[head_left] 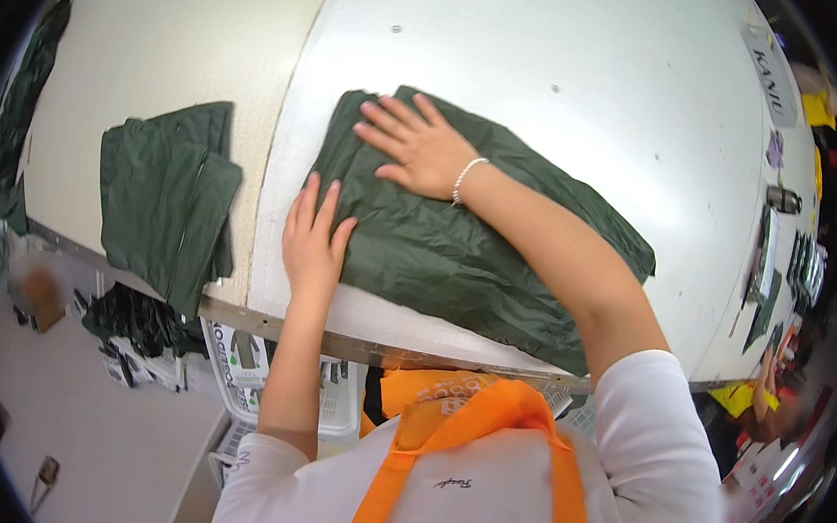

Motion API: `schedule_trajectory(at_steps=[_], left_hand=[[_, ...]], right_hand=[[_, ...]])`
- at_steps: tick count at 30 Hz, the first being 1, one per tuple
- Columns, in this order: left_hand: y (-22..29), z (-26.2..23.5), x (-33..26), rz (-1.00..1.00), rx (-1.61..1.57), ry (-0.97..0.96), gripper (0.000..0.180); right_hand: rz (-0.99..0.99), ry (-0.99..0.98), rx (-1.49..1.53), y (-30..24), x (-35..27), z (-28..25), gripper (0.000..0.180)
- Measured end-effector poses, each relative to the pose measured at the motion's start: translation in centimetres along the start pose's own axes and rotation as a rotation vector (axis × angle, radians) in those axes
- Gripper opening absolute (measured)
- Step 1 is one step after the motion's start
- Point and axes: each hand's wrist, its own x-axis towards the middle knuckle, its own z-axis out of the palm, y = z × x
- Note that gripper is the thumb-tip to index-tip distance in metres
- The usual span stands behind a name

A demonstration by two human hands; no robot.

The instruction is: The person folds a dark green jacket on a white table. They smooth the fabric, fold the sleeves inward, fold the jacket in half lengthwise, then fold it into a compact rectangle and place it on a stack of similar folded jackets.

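Far left on the table (591, 69): folded green pile (166, 197), hanging over the near edge. Bare white top between pile and cloth (479, 237), more open room beyond and to the right. Left hand (312, 238) flat, fingers open, pressing the cloth's left edge close to the table's near rim. Right hand (416, 143) spread flat on the cloth's upper left corner, gripping nothing. Clutter (779, 241) along the far right edge.

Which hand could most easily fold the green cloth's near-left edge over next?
Probably the left hand: it lies flat at the near-left edge of the dark green cloth. The right hand presses the far-left corner, its arm crossing the cloth.
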Motion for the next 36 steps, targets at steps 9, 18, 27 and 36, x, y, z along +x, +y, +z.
schedule_trajectory(at_steps=[9, 18, 27, 36], left_hand=[[7.6, 2.3, 0.3, 0.188, 0.196, -0.179, 0.064], [5.9, 4.4, 0.2, 0.21, 0.199, -0.205, 0.068], [22.1, 3.1, -1.9, 0.478, 0.104, -0.234, 0.062], [19.6, 11.1, -2.5, 0.431, 0.026, -0.274, 0.062]], right_hand=[[0.368, 0.408, 0.28, 0.5, 2.4, -1.2, 0.034], [0.422, 0.645, 0.451, 4.6, -5.5, -4.2, 0.035], [1.48, 0.735, 0.903, -5.2, -42.0, -0.5, 0.06], [1.17, 0.719, 1.385, -7.0, -40.8, -3.5, 0.078]])
